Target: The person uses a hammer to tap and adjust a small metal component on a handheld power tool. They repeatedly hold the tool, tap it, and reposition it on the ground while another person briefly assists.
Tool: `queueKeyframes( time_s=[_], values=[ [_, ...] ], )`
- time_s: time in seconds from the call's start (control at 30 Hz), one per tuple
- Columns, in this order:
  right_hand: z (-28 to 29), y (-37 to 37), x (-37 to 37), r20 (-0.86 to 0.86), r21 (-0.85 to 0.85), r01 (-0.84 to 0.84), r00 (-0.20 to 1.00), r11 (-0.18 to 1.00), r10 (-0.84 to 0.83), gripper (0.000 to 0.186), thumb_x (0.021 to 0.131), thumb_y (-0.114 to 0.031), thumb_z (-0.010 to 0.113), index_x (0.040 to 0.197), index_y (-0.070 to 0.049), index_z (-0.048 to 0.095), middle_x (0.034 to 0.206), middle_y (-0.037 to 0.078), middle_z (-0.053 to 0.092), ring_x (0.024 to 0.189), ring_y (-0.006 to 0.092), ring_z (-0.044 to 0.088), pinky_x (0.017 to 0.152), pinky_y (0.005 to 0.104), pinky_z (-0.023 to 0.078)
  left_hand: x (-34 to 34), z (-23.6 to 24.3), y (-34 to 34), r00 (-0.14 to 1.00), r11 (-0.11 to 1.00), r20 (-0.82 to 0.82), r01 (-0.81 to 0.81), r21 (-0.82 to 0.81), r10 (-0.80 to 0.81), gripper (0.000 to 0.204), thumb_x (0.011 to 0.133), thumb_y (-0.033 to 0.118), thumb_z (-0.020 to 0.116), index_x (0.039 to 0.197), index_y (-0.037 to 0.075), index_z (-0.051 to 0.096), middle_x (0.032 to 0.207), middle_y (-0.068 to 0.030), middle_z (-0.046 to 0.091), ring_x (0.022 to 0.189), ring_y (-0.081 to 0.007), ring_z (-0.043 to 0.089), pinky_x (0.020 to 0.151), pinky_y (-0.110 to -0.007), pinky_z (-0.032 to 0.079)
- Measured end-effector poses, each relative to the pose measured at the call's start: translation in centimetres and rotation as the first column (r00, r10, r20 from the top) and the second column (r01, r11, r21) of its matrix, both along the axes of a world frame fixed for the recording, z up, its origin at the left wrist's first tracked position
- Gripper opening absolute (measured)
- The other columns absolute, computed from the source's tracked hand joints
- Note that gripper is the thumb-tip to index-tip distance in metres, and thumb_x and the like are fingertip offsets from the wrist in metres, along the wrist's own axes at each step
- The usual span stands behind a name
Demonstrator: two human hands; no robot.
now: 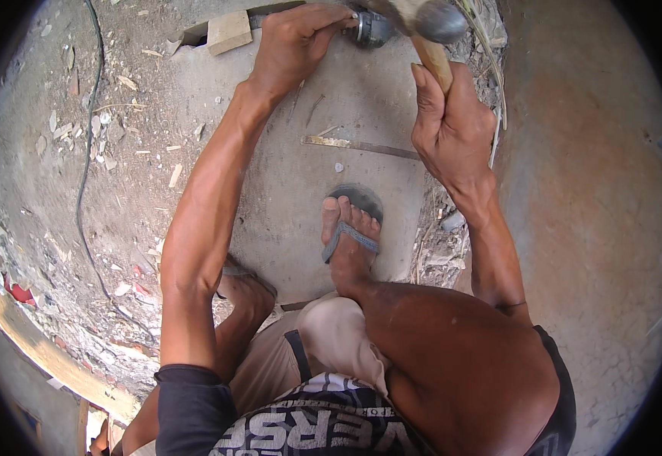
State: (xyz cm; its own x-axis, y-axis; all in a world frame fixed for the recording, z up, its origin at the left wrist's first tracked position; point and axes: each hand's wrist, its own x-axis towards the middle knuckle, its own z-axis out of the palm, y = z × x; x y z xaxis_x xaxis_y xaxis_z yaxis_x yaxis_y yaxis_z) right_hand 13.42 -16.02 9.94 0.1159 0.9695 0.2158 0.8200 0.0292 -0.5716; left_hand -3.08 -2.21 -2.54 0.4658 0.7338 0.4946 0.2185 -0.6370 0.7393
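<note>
Far out in front, the fingers of my left hand (296, 42) are pinched together beside a dark, round metal part (374, 30). What they grip is too small to make out. My right hand (456, 125) is wrapped round the wooden handle of a hammer (433, 62), its thumb lying along the handle. The rounded steel hammer head (442, 21) is raised just right of the metal part, apart from my left fingers. Part of the head is blurred and cut by the top edge of the head view.
A wooden block (230, 33) sits left of my left hand. Between my arms, a thin flat strip (361, 146) lies on the concrete slab (285, 205), near my sandalled foot (352, 228). At left, a black cable (87, 144) crosses rubble-strewn ground. Smooth floor (589, 190) extends at right.
</note>
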Motion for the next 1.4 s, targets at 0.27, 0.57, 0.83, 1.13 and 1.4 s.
queueKeyframes(
  time_s=[0.27, 0.57, 0.83, 1.13, 1.4],
  values=[
    [-1.4, 0.0, 0.7, 0.105, -0.154, 0.007, 0.994, 0.988, 0.01, 0.026, 0.104, -0.021, 0.063, 0.093, -0.001, 0.051, 0.059, 0.018, 0.06, 0.049, 0.0343, 0.065, 0.042, 0.0418, 0.047, 0.0, -0.3, -0.4, 1.0, 1.0, -0.008, -0.019, -0.015, 0.019, 0.018, 0.085, -0.002, 0.073, 0.101, 0.002, 0.077, 0.089, -0.0122, 0.074, 0.076, -0.0269, 0.073, 0.068, -0.033, 0.055],
    [-1.9, -0.5, 0.9, 0.229, -0.198, 0.008, 0.973, 0.98, 0.038, 0.023, 0.104, -0.019, 0.065, 0.097, 0.0, 0.055, 0.063, 0.016, 0.062, 0.051, 0.0294, 0.066, 0.044, 0.0386, 0.049, 0.2, 0.1, -0.2, 1.0, 0.997, 0.009, -0.013, -0.075, 0.014, 0.017, 0.085, -0.003, 0.071, 0.1, 0.001, 0.076, 0.089, -0.0111, 0.075, 0.078, -0.0251, 0.074, 0.07, -0.032, 0.056],
    [-1.5, -0.7, 0.3, -0.036, 0.183, -0.033, 0.999, 0.983, 0.04, 0.026, 0.104, -0.021, 0.064, 0.092, -0.001, 0.052, 0.064, 0.02, 0.063, 0.053, 0.0361, 0.067, 0.044, 0.0428, 0.048, -0.2, -0.1, -0.2, 0.995, 0.997, -0.098, -0.036, -0.066, 0.03, 0.016, 0.085, -0.003, 0.071, 0.099, 0.001, 0.076, 0.091, -0.0113, 0.075, 0.08, -0.027, 0.074, 0.072, -0.032, 0.057],
    [-0.9, -0.5, 0.1, -0.014, 0.203, -0.044, 0.999, 0.978, 0.047, 0.025, 0.103, -0.019, 0.064, 0.091, -0.001, 0.051, 0.064, 0.02, 0.063, 0.051, 0.0381, 0.065, 0.044, 0.0442, 0.048, -0.1, -0.2, -0.2, 0.997, 0.999, -0.076, -0.031, -0.044, 0.028, 0.014, 0.086, -0.003, 0.071, 0.099, 0.001, 0.075, 0.088, -0.0122, 0.074, 0.076, -0.0265, 0.072, 0.069, -0.032, 0.055],
    [-0.8, -0.3, 0.3, 0.035, -0.047, 0.02, 0.999, 0.999, -0.018, 0.028, 0.103, -0.022, 0.063, 0.091, -0.002, 0.048, 0.062, 0.019, 0.062, 0.052, 0.0397, 0.065, 0.043, 0.0461, 0.048, 0.1, -0.1, -0.1, 1.0, 0.999, 0.011, -0.017, -0.033, 0.018, 0.016, 0.086, -0.002, 0.071, 0.101, 0.002, 0.076, 0.087, -0.0125, 0.074, 0.075, -0.0266, 0.072, 0.069, -0.032, 0.055]
  ],
)
